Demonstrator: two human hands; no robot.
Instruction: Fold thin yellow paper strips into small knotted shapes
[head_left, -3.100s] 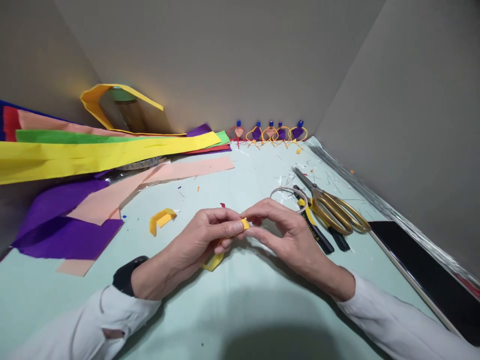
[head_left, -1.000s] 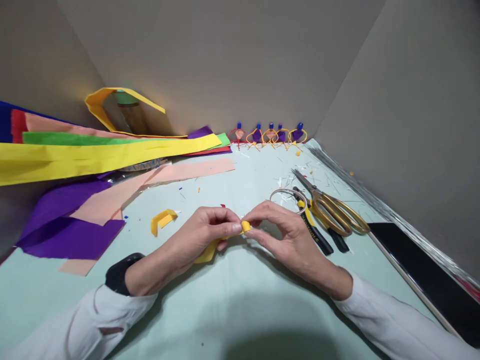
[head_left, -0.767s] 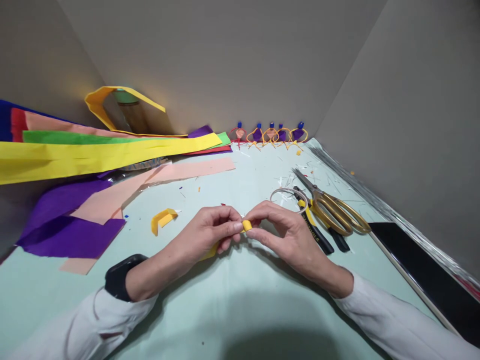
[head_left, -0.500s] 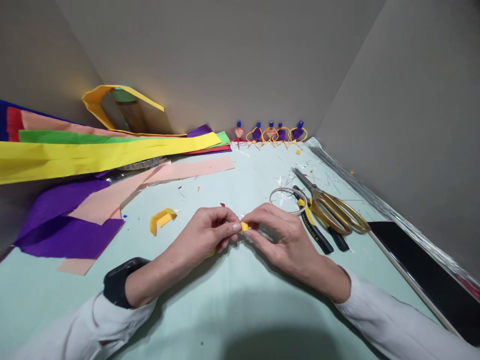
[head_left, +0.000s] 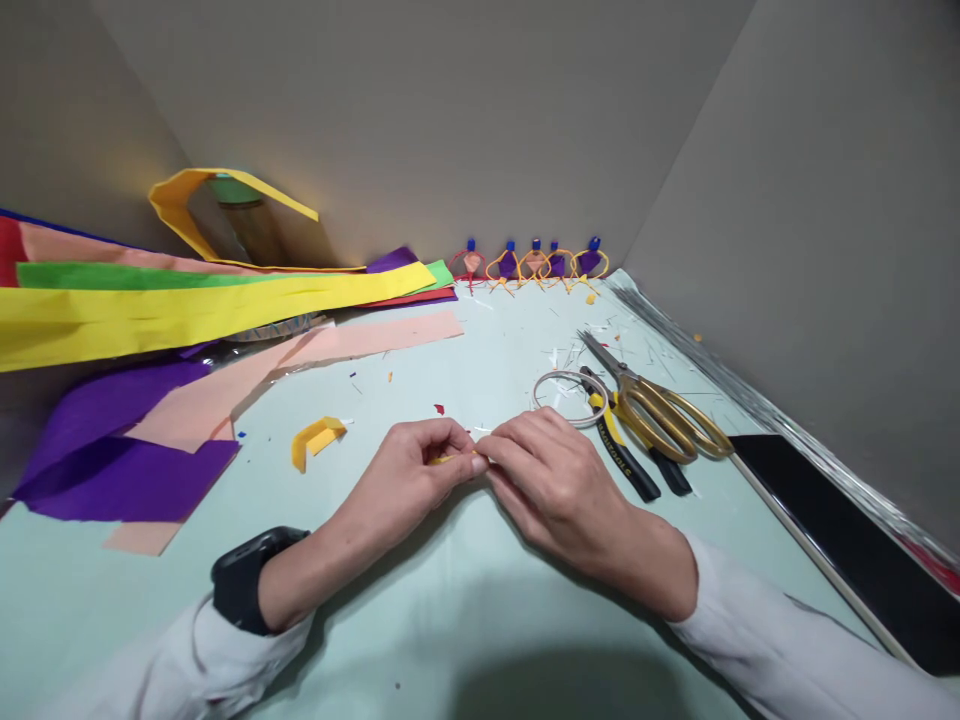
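My left hand pinches a small yellow piece, of which a thin edge shows between thumb and fingers. My right hand meets it at the fingertips, its fingers pressed together; what they hold, if anything, is hidden. A folded orange-yellow strip lies left of my left hand. Right of my right hand are a wire ring, black and yellow pliers and gold-handled scissors.
Several small figures with blue tops stand along the back wall. Coloured strips and purple sheets lie at the left. A green-capped bottle is behind them. A black flat device and silver wires are at the right.
The right fingers have closed in and turned over, and the yellow piece at the fingertips is now mostly covered. The whole view has shifted slightly.
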